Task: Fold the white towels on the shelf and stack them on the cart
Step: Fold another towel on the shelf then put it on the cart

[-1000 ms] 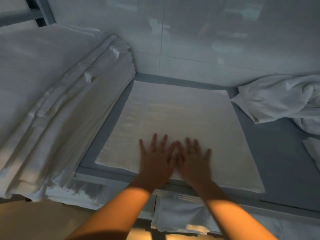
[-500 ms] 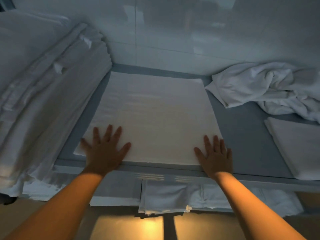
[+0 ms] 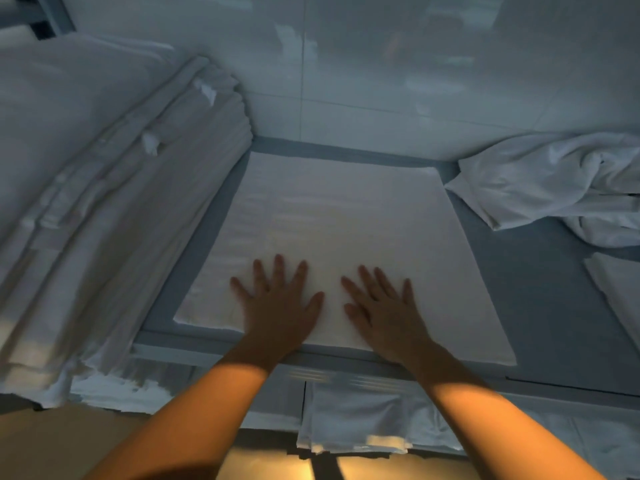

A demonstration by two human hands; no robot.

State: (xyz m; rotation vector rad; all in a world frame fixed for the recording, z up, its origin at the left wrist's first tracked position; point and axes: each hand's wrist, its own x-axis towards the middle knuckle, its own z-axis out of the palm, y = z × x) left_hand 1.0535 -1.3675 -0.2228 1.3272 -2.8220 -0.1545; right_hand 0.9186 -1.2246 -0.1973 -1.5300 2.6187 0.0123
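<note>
White cloth fills the head view: a flat white towel [image 3: 341,237] lies spread on the grey shelf [image 3: 540,306], its near edge along the shelf's front rim. The left hand [image 3: 280,306] rests palm down on the towel's near part, fingers straight and spread wide. The right hand [image 3: 384,306] lies just beside it, also flat on the towel with fingers splayed, a small gap of cloth between the two thumbs. Neither hand grips anything.

Left of the left hand, a tall stack of folded linen [image 3: 114,220] leans beside the towel. Right of the right hand and farther back, a crumpled white towel [image 3: 540,185] sits on the shelf against the tiled wall [image 3: 381,81]. Nearer on that side, the corner of another folded towel [image 3: 616,289] shows at the frame's edge. Below both wrists, folded cloths [image 3: 356,420] lie on a lower level.
</note>
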